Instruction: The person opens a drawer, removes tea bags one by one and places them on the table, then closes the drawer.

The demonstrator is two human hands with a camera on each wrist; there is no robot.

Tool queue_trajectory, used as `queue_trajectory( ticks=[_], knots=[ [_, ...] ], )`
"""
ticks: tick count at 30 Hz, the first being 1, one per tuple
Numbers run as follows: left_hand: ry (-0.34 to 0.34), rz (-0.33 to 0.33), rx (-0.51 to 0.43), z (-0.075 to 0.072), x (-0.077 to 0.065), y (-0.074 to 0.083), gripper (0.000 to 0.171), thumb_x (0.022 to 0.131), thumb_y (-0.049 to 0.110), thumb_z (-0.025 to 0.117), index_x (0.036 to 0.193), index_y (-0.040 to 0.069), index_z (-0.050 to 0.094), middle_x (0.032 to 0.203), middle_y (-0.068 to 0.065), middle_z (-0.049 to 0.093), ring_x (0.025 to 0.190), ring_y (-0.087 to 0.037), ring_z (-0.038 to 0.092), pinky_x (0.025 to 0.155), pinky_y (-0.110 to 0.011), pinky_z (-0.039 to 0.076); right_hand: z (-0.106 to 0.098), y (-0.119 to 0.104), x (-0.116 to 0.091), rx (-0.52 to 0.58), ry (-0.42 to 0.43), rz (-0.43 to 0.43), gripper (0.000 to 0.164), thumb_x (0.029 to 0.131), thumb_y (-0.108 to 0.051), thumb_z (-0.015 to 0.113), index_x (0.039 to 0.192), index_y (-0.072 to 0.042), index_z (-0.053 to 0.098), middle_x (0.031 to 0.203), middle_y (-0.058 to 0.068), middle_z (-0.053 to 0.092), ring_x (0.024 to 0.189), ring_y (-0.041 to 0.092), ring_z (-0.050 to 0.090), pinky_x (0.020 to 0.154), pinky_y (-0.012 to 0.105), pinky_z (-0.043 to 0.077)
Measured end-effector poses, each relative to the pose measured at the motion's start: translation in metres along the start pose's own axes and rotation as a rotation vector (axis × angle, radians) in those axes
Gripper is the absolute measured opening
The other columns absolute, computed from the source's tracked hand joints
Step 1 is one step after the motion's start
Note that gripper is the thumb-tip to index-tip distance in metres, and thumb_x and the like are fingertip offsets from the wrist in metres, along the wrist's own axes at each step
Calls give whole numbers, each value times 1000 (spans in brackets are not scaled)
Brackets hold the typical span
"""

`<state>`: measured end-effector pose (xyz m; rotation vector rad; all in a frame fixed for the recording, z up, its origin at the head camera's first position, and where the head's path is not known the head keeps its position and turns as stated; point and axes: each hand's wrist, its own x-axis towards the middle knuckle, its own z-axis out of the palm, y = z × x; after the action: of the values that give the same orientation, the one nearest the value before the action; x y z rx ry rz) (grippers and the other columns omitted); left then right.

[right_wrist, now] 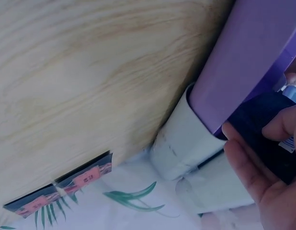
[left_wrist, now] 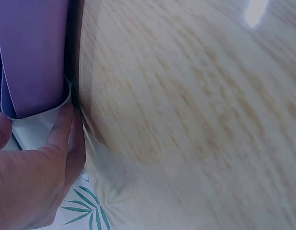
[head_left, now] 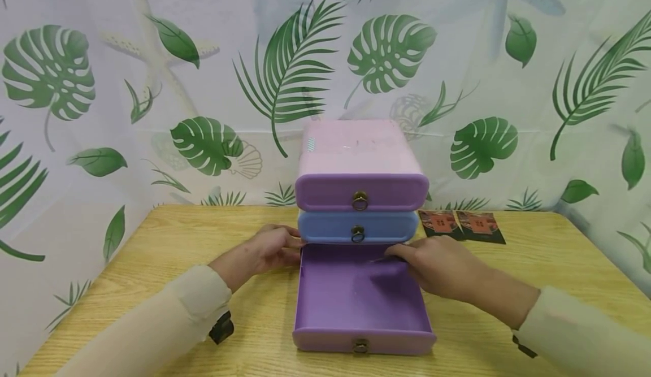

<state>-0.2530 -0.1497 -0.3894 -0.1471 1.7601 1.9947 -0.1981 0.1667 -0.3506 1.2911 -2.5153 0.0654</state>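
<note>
A stack of small drawers has a purple top drawer (head_left: 325, 193), a blue middle drawer (head_left: 325, 227) and a purple bottom drawer (head_left: 351, 303) pulled out. My left hand (head_left: 274, 250) rests against the left side of the bottom casing (left_wrist: 38, 129), its fingers fairly straight along it. My right hand (head_left: 437, 264) reaches over the open drawer's right rear side. Between its thumb and fingers it pinches a dark flat piece (right_wrist: 256, 120) with a white and blue patch; its kind is unclear. In the head view the hand mostly hides that piece.
Two dark cards with red designs (head_left: 439, 224) lie on the wooden table (head_left: 534, 275), right of the stack. Behind it hangs a white leaf-patterned cloth (head_left: 203, 83). The pink top casing (head_left: 361, 145) rises above the drawers.
</note>
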Motion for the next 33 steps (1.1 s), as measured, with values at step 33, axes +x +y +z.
queue_trajectory(
  ticks=[33],
  knots=[
    [-8, -2, -14, 1, 1, 1, 38, 84, -5, 54, 121, -10, 45, 111, -21, 53, 95, -30, 59, 90, -40, 49, -20, 51, -57, -83, -16, 145, 30, 76, -2, 60, 103, -15, 63, 60, -15, 50, 45, -2, 27, 39, 20, 31]
  ],
)
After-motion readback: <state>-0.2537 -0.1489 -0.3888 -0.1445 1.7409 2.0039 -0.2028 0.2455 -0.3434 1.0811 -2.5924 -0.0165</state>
